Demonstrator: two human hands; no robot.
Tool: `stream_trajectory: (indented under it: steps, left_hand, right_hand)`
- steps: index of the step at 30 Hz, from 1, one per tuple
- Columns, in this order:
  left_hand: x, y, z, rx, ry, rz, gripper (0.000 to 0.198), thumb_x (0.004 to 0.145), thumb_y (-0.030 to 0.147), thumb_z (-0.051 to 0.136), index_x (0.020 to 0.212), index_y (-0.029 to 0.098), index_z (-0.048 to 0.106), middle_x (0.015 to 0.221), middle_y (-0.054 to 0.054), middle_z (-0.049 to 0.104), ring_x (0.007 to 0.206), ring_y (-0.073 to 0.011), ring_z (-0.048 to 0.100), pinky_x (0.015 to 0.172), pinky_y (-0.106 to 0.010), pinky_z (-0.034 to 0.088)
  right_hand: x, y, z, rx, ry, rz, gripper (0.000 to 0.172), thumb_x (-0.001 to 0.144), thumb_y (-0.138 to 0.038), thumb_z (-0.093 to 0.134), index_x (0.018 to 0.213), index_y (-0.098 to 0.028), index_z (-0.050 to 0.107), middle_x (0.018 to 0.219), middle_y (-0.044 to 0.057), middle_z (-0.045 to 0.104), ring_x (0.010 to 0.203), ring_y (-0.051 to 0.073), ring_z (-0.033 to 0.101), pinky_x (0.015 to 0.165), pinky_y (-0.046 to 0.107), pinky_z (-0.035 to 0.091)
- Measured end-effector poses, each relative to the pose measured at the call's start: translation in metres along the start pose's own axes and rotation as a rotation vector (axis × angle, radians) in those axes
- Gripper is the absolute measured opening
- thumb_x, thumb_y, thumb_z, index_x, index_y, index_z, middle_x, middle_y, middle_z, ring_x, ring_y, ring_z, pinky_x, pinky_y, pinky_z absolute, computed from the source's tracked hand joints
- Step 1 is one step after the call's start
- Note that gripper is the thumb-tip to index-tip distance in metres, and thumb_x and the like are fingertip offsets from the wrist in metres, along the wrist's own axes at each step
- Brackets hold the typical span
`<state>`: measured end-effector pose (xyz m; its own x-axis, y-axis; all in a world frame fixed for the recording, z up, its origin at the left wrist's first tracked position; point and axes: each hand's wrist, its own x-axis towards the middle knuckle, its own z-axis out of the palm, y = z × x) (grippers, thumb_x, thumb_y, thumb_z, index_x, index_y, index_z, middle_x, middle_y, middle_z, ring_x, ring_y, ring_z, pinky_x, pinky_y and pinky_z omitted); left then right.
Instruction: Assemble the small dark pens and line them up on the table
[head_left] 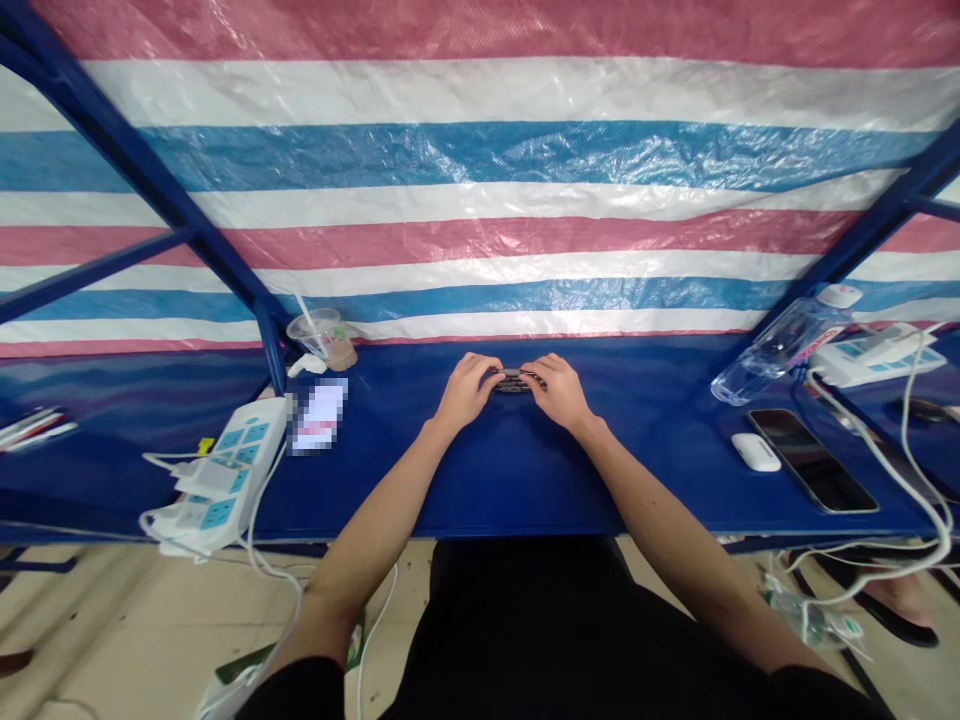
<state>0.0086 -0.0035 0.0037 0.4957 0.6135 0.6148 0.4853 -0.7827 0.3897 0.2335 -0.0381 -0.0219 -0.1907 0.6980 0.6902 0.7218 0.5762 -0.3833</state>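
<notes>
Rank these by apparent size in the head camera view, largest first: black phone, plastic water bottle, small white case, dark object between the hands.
1. Black phone and plastic water bottle: too alike to rank.
2. Small white case and dark object: also alike, the object partly hidden.

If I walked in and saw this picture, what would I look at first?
The big pink, white and blue striped tarp fills the view behind the table. Next you'd notice the left hand and right hand meeting on a small dark object in the middle of the blue table. Off to the right, a clear plastic water bottle lies on its side.
</notes>
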Motion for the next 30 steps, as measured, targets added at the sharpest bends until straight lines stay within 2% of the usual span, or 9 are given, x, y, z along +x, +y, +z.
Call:
stream_trajectory:
  steps: [12, 19, 30]
  left_hand:
    - [0.0, 0.0, -0.002, -0.003, 0.007, -0.008, 0.019, 0.107, 0.037, 0.056, 0.108, 0.022, 0.067, 0.105, -0.007, 0.072, 0.103, -0.0233, 0.062, 0.095, -0.039, 0.052]
    - [0.004, 0.001, -0.009, 0.034, 0.005, 0.013, 0.027, 0.108, 0.036, 0.052, 0.095, 0.021, 0.07, 0.101, -0.007, 0.073, 0.1, -0.023, 0.06, 0.098, -0.041, 0.05]
    - [0.004, -0.001, -0.008, 0.048, 0.022, 0.038, 0.025, 0.107, 0.036, 0.055, 0.097, 0.021, 0.072, 0.101, -0.007, 0.072, 0.099, -0.0231, 0.061, 0.096, -0.041, 0.051]
  right_hand:
    - [0.001, -0.003, -0.001, 0.007, 0.012, -0.008, 0.023, 0.106, -0.03, 0.056, 0.105, -0.022, 0.077, 0.095, 0.008, 0.076, 0.087, 0.026, 0.061, 0.084, 0.041, 0.049]
    - [0.0, -0.011, 0.0, 0.056, 0.024, -0.018, 0.021, 0.106, -0.03, 0.057, 0.103, -0.024, 0.077, 0.097, 0.008, 0.076, 0.088, 0.025, 0.063, 0.086, 0.041, 0.052]
    - [0.0, -0.012, -0.001, 0.08, 0.03, -0.022, 0.019, 0.105, -0.029, 0.058, 0.104, -0.024, 0.076, 0.095, 0.008, 0.075, 0.088, 0.026, 0.063, 0.084, 0.041, 0.054]
